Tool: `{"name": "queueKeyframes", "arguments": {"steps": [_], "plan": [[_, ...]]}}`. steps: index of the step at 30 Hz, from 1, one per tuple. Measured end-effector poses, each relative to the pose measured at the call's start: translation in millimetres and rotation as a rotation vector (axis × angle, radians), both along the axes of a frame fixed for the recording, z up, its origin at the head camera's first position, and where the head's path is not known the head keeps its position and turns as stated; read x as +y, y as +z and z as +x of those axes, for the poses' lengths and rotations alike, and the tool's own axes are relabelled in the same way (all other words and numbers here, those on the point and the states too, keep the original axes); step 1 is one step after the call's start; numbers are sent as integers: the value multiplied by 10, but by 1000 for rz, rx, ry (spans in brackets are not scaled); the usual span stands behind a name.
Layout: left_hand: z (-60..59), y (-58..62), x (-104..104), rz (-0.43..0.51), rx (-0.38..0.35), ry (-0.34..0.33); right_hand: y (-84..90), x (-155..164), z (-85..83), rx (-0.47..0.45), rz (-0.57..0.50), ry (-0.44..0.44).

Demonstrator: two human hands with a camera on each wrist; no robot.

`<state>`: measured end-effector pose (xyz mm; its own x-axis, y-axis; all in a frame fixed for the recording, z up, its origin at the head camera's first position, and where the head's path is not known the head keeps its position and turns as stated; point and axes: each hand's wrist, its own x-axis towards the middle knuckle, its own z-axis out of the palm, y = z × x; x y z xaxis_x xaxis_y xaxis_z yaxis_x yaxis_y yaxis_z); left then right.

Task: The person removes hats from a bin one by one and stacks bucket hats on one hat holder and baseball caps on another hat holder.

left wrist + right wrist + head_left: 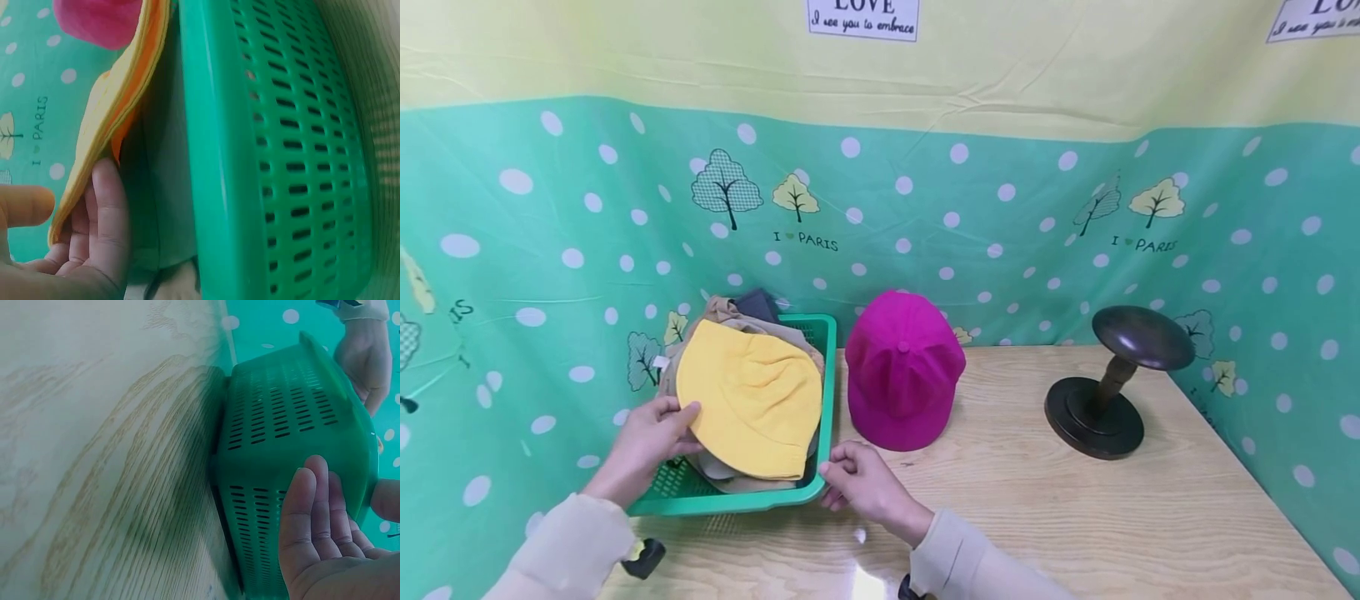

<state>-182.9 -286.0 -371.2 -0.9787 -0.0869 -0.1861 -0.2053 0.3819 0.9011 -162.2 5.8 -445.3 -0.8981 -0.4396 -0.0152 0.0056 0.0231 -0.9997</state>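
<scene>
A yellow hat (752,400) lies on top of a pile of hats in a green plastic basket (827,367) at the table's left. My left hand (681,417) pinches the yellow hat's near-left brim; in the left wrist view my left hand (72,194) has its thumb over the yellow brim (119,100) and its fingers under it. My right hand (831,479) grips the basket's near right corner. In the right wrist view my right hand (347,487) has its fingers against the slotted basket wall (281,425) and its thumb at the rim.
A magenta cap (902,371) sits on the wooden table (1037,500) just right of the basket. A dark wooden hat stand (1108,379) stands at the right. A green dotted cloth (1000,217) walls in the back and both sides.
</scene>
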Motion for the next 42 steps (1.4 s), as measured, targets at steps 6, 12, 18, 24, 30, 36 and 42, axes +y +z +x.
{"name": "queueKeyframes", "arguments": {"steps": [6, 12, 18, 24, 30, 36, 42], "plan": [[3, 18, 58, 31, -1, 4, 118, 3, 53, 10, 1, 2], [5, 59, 108, 32, 51, 24, -58, 2, -17, 6, -9, 4], [34, 155, 206, -13, 167, 63, -53, -1, -20, -7, 3, -13], [84, 309, 291, -16, 297, 76, 11, 33, -32, -9, 71, -91], [115, 454, 421, -142, 423, 53, 109, 91, -106, 61, 101, -130], [104, 450, 618, -148, 479, 3, 284, 103, -167, 176, 201, -141], [54, 437, 813, -37, 452, -34, 558, 63, -245, 249, 228, -76]]}}
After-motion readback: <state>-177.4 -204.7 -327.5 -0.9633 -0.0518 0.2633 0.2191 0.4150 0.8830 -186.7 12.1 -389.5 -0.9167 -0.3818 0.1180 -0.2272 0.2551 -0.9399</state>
